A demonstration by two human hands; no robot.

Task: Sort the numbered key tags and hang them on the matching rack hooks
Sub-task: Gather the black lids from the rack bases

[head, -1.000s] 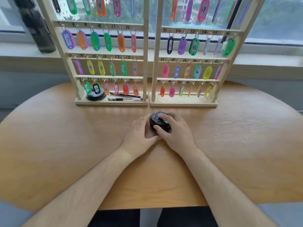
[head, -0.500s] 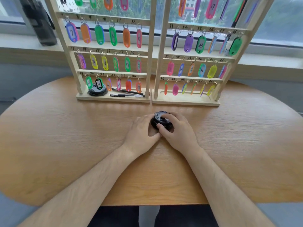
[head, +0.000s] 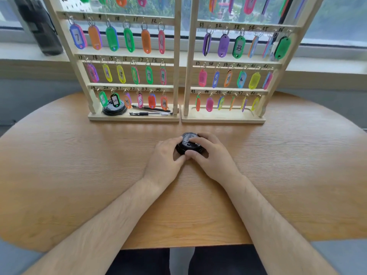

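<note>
Head view: my left grip (head: 164,155) and right grip (head: 212,157) both curl round a black tub (head: 187,144). It sits on the desk (head: 79,165), just in front of the gap between the two racks. My left fingers wrap its left side. My right index finger lies over the lid and my thumb pinches the near edge. My grips cover most of the tub, so I can't tell what is inside.

Tags hang in rows on the left rack (head: 176,76) and right rack (head: 188,76). The top row is cut off by the frame. Tag 7 (head: 77,36), tag 33 (head: 239,47) and tag 20 (head: 115,100) read clearly. Many others are edge-on or blurred, worst in the bottom right row.

Tag 20 hangs in front of a black lid (head: 114,112) on the left rack's base, beside two pens (head: 151,113). A dark bottle (head: 39,26) stands on the sill, its top cut off.
</note>
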